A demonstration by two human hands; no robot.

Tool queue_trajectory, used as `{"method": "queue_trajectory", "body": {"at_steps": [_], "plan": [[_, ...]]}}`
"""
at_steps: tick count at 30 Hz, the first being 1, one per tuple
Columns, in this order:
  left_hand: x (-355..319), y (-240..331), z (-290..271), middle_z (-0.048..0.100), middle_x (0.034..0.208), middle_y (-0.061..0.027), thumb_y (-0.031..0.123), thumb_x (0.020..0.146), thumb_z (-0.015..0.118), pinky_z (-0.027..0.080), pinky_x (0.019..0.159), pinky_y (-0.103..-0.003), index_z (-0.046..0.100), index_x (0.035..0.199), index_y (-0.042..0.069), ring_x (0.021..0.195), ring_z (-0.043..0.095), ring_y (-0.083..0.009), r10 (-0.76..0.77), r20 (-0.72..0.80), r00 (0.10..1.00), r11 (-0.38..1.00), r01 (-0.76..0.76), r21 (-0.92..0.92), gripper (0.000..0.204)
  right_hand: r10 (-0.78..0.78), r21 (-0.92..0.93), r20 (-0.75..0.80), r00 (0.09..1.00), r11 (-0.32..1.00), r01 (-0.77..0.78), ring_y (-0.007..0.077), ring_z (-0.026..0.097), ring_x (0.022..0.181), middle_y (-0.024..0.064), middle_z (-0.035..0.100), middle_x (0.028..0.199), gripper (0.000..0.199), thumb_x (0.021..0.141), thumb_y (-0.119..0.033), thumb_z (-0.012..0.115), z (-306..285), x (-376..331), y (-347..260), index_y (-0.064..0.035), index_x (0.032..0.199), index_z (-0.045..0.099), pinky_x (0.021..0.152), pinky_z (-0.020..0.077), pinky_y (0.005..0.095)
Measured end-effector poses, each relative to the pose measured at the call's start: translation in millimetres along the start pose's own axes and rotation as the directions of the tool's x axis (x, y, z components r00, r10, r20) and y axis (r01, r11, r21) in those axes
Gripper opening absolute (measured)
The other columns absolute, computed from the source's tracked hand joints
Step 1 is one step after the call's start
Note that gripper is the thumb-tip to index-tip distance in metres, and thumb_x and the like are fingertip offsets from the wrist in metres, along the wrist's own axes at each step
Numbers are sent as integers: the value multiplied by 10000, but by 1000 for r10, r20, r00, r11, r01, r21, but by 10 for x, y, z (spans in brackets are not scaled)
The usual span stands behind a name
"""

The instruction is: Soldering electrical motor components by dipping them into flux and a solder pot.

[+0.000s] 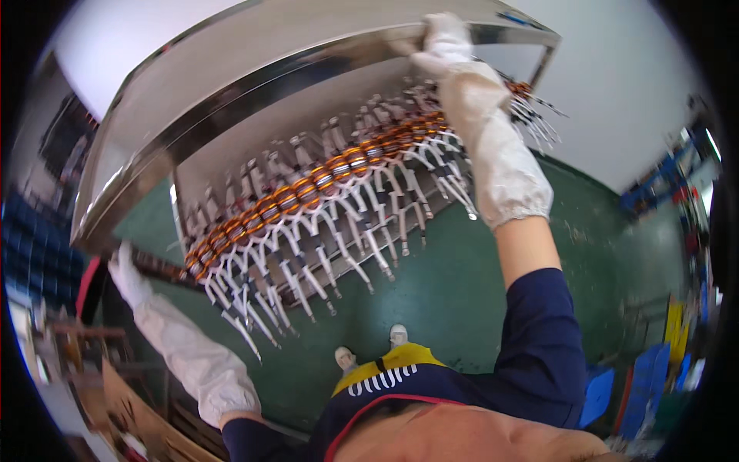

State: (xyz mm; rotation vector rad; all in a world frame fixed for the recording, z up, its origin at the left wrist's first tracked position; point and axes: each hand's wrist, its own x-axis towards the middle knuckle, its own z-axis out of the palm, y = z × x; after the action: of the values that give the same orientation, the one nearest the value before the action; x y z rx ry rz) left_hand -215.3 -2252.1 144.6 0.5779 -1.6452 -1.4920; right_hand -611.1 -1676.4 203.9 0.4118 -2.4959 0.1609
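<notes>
A metal table or cart [254, 77] with a shiny raised rim stands before me. Under its top runs a long row of copper-wound coils [308, 189], with white-sleeved wire leads [358, 269] hanging from both sides. My right hand [446, 38], in a white glove and sleeve cover, is closed over the table's front rim, fingers on top; it is slightly blurred. My left hand [129, 276], gloved likewise, is at the table's left corner, by the end of a dark bar [158, 264]. Its fingers look stretched upward, and I see nothing held in it.
Green floor [439, 285] lies around my shoes. Blue crates [42, 254] are stacked at the far left, with wooden boards and cardboard [138, 408] below them. Blue and yellow panels [654, 377] stand at the right. A small blue item [514, 18] rests on the table top.
</notes>
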Motion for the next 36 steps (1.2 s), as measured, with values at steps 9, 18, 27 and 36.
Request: {"method": "queue_trajectory", "body": {"at_steps": [9, 18, 27, 36], "plan": [[-166, 24, -78, 613, 971, -38, 126, 819, 724, 457, 737, -271, 535, 1123, 40, 840, 561, -116, 149, 124, 981, 986, -156, 56, 369, 10, 424, 3, 1000, 905, -10, 326, 334, 1379, 200, 353, 1474, 782, 808, -266, 683, -451, -1246, -801, -49, 1452, 297, 1144, 274, 369], [-366, 302, -227, 535, 1160, -104, 139, 823, 704, 423, 952, -320, 388, 1301, -29, 1066, 514, -181, -100, 462, 881, 985, 153, -79, 597, -239, 754, 473, 848, 608, -249, 326, 402, 1341, 202, 399, 1442, 754, 797, -203, 715, -1197, -2951, -3787, -29, 1432, 350, 1118, 308, 384], [-612, 285, -515, 557, 1171, -173, 128, 753, 734, 473, 925, -385, 532, 1242, 38, 1083, 562, -304, 387, 881, 271, 910, -265, -317, 537, 335, 868, 486, 807, -76, -491, 207, 526, 1080, 101, 557, 1139, 677, 725, -56, 740, -1176, -3408, -5137, -32, 1320, 419, 964, 409, 372], [620, -550, -669, 530, 1276, -104, 84, 894, 634, 409, 1025, -347, 482, 1323, 48, 1178, 507, -216, 116, 584, 803, 987, -161, 25, 456, 732, 677, -67, 678, 533, -508, 115, 594, 755, 27, 638, 876, 289, 773, 19, 709, -1650, -4309, -4126, -4, 1041, 604, 676, 484, 258]]}}
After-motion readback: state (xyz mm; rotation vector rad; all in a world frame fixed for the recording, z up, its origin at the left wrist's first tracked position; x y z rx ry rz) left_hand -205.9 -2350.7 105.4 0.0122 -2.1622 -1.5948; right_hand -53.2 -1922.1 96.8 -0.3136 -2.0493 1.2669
